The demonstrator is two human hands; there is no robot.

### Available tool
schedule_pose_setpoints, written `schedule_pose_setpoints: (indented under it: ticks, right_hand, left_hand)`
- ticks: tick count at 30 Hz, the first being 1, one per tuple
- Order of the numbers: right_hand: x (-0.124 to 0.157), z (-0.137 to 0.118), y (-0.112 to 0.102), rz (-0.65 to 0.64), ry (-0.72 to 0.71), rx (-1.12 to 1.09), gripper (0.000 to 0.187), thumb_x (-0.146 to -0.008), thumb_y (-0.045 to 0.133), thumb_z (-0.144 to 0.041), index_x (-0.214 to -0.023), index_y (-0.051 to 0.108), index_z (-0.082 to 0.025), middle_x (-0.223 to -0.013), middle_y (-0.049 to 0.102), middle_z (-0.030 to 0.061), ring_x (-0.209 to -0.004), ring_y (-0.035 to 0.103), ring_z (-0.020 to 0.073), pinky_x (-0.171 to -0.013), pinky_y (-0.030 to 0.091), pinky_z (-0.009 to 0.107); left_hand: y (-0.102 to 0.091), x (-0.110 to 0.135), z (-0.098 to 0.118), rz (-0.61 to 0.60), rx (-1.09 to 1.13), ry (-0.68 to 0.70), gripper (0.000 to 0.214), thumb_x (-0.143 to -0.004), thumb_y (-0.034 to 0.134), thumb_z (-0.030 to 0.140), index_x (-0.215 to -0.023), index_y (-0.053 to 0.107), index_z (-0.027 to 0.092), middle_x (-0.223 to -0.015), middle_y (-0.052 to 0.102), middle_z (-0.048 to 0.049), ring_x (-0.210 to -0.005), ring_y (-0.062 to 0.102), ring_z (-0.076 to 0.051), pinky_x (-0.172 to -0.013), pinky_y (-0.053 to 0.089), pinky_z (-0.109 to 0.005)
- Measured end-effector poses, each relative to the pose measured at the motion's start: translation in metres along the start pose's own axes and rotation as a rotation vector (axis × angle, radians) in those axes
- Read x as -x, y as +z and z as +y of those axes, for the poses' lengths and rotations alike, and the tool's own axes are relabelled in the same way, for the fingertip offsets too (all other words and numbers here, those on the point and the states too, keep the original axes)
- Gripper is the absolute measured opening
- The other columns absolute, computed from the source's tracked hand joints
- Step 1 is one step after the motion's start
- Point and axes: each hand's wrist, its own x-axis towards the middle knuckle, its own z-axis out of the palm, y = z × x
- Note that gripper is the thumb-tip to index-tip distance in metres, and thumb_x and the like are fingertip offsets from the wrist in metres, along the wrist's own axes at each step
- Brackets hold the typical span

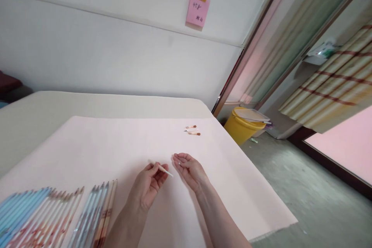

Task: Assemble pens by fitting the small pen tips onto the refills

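Note:
In front of me, over the pale pink sheet, my left hand [154, 180] pinches a thin white pen-like stick [165, 170] between thumb and fingers, its narrower end pointing right. To the right of it, my right hand [190, 168] is half curled, palm turned inward, thumb against the fingers. A tiny pale spot shows at its thumb tip; whether it is a small part or the nail, I cannot make out. Beyond the hands lie short pen pieces [194, 133] with brown ends, one beside a dark-tipped thin piece [186, 130].
Rows of blue pens [27, 211], white-and-red pens [52, 213], grey-blue pens [90, 213] and brownish pens [108, 213] lie at lower left. The pink sheet [116, 139] covers a cream table [52, 104] against a white wall. A yellow bin [242, 128] stands right of the table.

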Motion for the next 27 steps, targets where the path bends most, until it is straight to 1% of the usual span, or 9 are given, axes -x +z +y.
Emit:
schedule_pose_setpoints:
  ticks: [6,9,13,16,18,23,25,27]
  right_hand:
    - [-0.002,0.001,0.002,0.093,-0.053,0.039,0.020,-0.062,0.064,0.006,-0.071,0.061,-0.011,-0.082,0.067,0.0080,-0.086,0.067,0.0160,-0.081,0.053,0.022]
    - [-0.004,0.001,0.001,0.139,-0.051,0.042,0.016,-0.065,0.065,0.004,-0.068,0.060,-0.012,-0.077,0.066,0.0070,-0.080,0.067,0.0148,-0.074,0.055,0.020]
    - [-0.004,0.001,0.002,0.140,-0.041,0.048,0.013,-0.067,0.069,-0.003,-0.068,0.060,-0.012,-0.072,0.066,0.0069,-0.067,0.066,0.0119,-0.059,0.055,0.016]
    - [-0.003,0.000,0.002,0.127,-0.041,0.074,0.014,-0.067,0.072,-0.009,-0.069,0.059,-0.013,-0.070,0.067,0.0055,-0.055,0.062,0.0090,-0.048,0.053,0.015]
    - [-0.003,0.000,0.003,0.125,-0.037,0.094,0.015,-0.067,0.073,-0.012,-0.067,0.058,-0.013,-0.069,0.066,0.0051,-0.050,0.059,0.0073,-0.044,0.050,0.013]
    - [-0.001,0.000,0.008,0.125,-0.009,0.118,0.018,-0.066,0.074,-0.014,-0.062,0.057,-0.012,-0.068,0.067,0.0061,-0.047,0.057,0.0056,-0.042,0.048,0.011]
    - [0.001,0.001,0.010,0.126,0.007,0.105,0.016,-0.066,0.074,-0.012,-0.062,0.059,-0.011,-0.069,0.067,0.0066,-0.048,0.058,0.0056,-0.045,0.050,0.011]
    - [0.004,0.002,0.013,0.130,0.026,0.094,0.012,-0.066,0.073,-0.009,-0.063,0.061,-0.009,-0.070,0.067,0.0077,-0.052,0.060,0.0063,-0.051,0.052,0.011]
  left_hand:
    - [0.000,0.001,0.002,0.006,0.004,0.011,0.011,-0.081,0.053,0.003,-0.073,0.056,0.010,-0.075,0.065,-0.0094,-0.074,0.068,-0.019,-0.059,0.058,-0.027]
    - [-0.001,0.001,0.002,0.003,-0.001,0.018,0.010,-0.080,0.053,0.003,-0.073,0.056,0.010,-0.076,0.065,-0.0098,-0.074,0.068,-0.018,-0.060,0.057,-0.027]
    - [0.000,0.002,0.003,0.003,-0.007,0.017,0.011,-0.080,0.053,0.004,-0.072,0.056,0.010,-0.076,0.065,-0.0095,-0.074,0.067,-0.018,-0.060,0.057,-0.027]
    - [0.001,0.003,0.003,0.009,-0.014,0.012,0.011,-0.080,0.053,0.004,-0.072,0.055,0.010,-0.076,0.065,-0.0098,-0.074,0.067,-0.018,-0.058,0.057,-0.026]
    - [0.001,0.002,0.003,0.018,-0.004,0.013,0.011,-0.080,0.053,0.004,-0.072,0.055,0.010,-0.076,0.065,-0.0102,-0.073,0.067,-0.017,-0.057,0.056,-0.025]
    - [-0.002,-0.001,0.003,0.089,0.030,0.010,0.009,-0.081,0.051,0.005,-0.074,0.055,0.010,-0.075,0.064,-0.0105,-0.065,0.065,-0.014,-0.053,0.053,-0.022]
    - [-0.003,-0.002,0.003,0.105,0.028,0.008,0.007,-0.080,0.052,0.006,-0.075,0.055,0.010,-0.075,0.064,-0.0101,-0.060,0.063,-0.013,-0.051,0.052,-0.022]
    - [-0.003,-0.002,0.004,0.115,0.030,0.011,0.007,-0.079,0.052,0.006,-0.075,0.055,0.011,-0.073,0.063,-0.0089,-0.058,0.062,-0.012,-0.051,0.052,-0.023]
